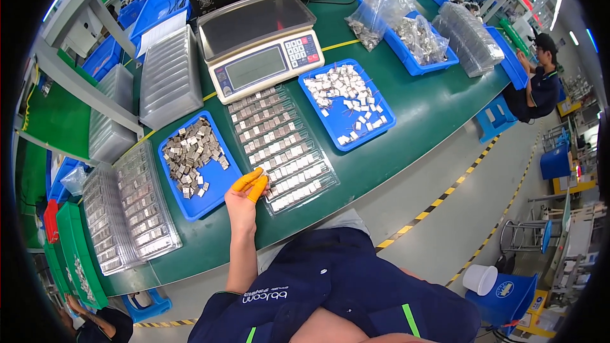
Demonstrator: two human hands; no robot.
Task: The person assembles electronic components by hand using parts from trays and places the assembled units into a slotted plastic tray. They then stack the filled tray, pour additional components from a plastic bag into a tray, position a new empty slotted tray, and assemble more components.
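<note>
My left hand, with yellow finger cots on its fingertips, is at the left edge of a clear plastic tray, near its front rows. The fingertips are pinched together; whatever is between them is too small or hidden to name. Rows of small white and silver rectangular parts fill the tray's slots. Left of the hand, a blue tray holds a loose heap of small silver-grey parts. Beyond the clear tray to the right, another blue tray carries loose white parts with thin leads. My right hand is out of view.
A counting scale stands behind the clear tray. Stacks of clear trays are at left, with filled ones nearer. Farther right are a blue bin of bagged parts and more stacked trays. A co-worker sits at far right.
</note>
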